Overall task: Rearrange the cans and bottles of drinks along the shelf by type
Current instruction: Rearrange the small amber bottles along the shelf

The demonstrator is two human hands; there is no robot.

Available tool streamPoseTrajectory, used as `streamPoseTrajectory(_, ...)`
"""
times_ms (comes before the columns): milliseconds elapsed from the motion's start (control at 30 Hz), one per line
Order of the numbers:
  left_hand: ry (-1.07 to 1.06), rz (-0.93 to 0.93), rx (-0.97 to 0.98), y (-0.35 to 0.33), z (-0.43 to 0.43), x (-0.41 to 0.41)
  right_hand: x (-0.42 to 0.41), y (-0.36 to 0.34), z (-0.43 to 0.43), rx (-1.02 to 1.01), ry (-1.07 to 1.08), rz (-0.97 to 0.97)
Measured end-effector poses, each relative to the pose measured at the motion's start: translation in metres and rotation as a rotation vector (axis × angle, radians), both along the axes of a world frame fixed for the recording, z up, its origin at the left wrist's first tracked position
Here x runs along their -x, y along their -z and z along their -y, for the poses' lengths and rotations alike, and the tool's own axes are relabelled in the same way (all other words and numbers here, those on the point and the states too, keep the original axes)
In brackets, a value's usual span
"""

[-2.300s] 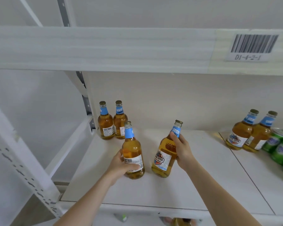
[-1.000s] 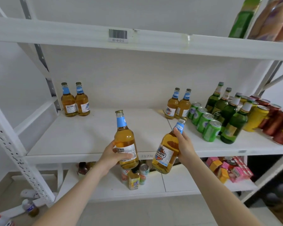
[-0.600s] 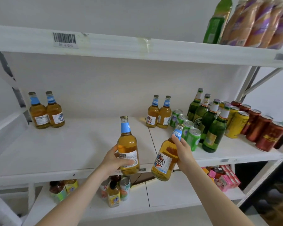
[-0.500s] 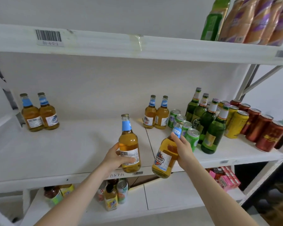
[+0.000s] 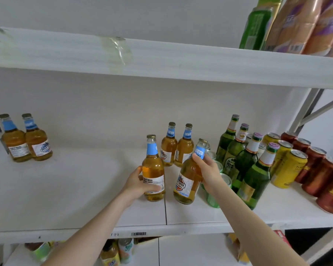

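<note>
The upright amber bottle (image 5: pixel 153 167) is being gripped round its labelled belly by the left hand (image 5: pixel 136 184), whose fingers are curling across the label. The tilted amber bottle (image 5: pixel 187 181) is being grasped at its shoulder and blue neck band by the right hand (image 5: pixel 208 172), and its cap is leaning toward one o'clock. Both are sitting near the middle of the white shelf (image 5: pixel 65 198), one on each side of the board's seam. Whether their bases are touching the board I cannot tell.

At twelve o'clock from them, a pair of matching bottles (image 5: pixel 169 148) is standing close to the back wall. At nine o'clock, well apart, another amber pair (image 5: pixel 37 144) is standing at the shelf's far left.

At three o'clock, four green glass bottles (image 5: pixel 245 162) are crowding together, and green cans (image 5: pixel 226 180) are showing partly behind the right wrist. Farther toward three o'clock, yellow cans (image 5: pixel 288 169) and then red cans (image 5: pixel 323 175) are standing in rows.

At one o'clock, the upper shelf (image 5: pixel 161 60) is bearing a green package (image 5: pixel 256 27) and orange-and-purple packs (image 5: pixel 300 25).
</note>
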State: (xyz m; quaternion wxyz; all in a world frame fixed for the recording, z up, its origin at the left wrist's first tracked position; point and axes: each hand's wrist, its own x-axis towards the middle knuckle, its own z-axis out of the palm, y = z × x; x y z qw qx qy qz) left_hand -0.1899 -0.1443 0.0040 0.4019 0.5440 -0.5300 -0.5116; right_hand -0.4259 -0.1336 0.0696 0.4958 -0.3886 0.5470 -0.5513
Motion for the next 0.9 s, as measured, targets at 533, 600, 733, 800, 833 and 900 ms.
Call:
streamPoseTrajectory(533, -0.042, 0.057, 0.066, 0.020, 0.089, 0.032, 0.023, 0.019, 0.103, 0.067, -0.052, -0.207)
streamPoseTrajectory(600, -0.040, 0.065, 0.070, 0.024, 0.097, 0.036, 0.025, 0.021, 0.110, 0.090, -0.052, -0.227)
streamPoseTrajectory(733, -0.038, 0.070, 0.075, 0.032, 0.108, 0.042, 0.026, 0.026, 0.121, 0.119, -0.066, -0.304)
streamPoseTrajectory(800, -0.028, 0.076, 0.080, 0.034, 0.111, 0.044, 0.026, 0.027, 0.125, 0.123, -0.065, -0.336)
streamPoseTrajectory(833, -0.025, 0.077, 0.080, 0.035, 0.112, 0.045, 0.026, 0.027, 0.126, 0.120, -0.062, -0.337)
streamPoseTrajectory(900, -0.018, 0.075, 0.082, 0.037, 0.115, 0.047, 0.028, 0.030, 0.128, 0.116, -0.062, -0.335)
